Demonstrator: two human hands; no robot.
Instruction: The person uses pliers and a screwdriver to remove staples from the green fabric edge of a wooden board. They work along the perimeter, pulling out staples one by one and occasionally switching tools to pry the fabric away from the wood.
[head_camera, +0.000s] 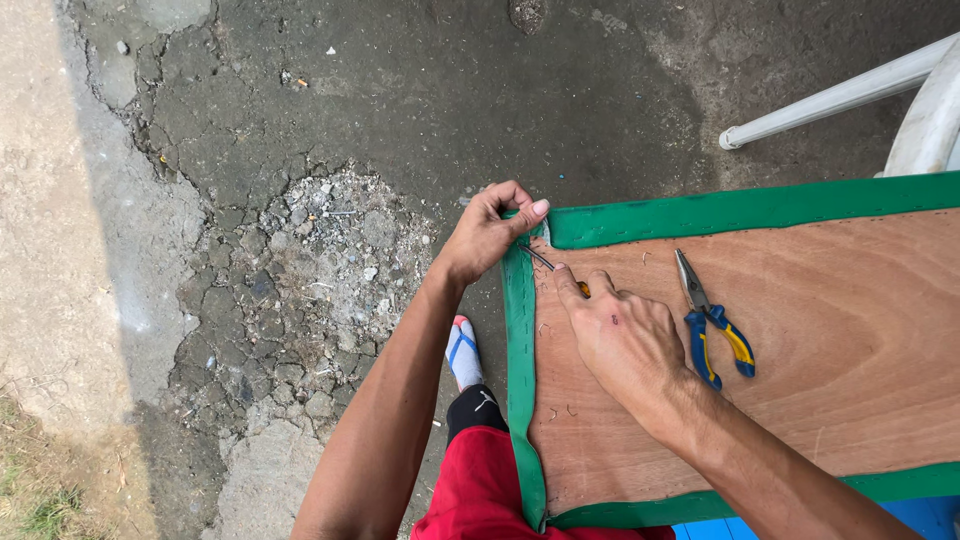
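I see a bright green fabric edging (519, 330) around my reddish-brown plywood board (830, 330), blue-and-yellow-handled steel pliers (712, 322), my red shorts (480, 495), cracked grey concrete ground (300, 150).

Hands crowd one corner of a fabric-edged board; the rest lies largely open

The left hand (487, 232) and right hand (620, 335) meet at the corner of the wooden board (850, 390), closing it off together with the thin tool (545, 261) between them. Blue-and-yellow pliers (712, 322) lie just right of the right hand. Beyond them the board is bare. A white chair leg (840, 97) bars the far edge; cracked ground (300, 250) lies open left.
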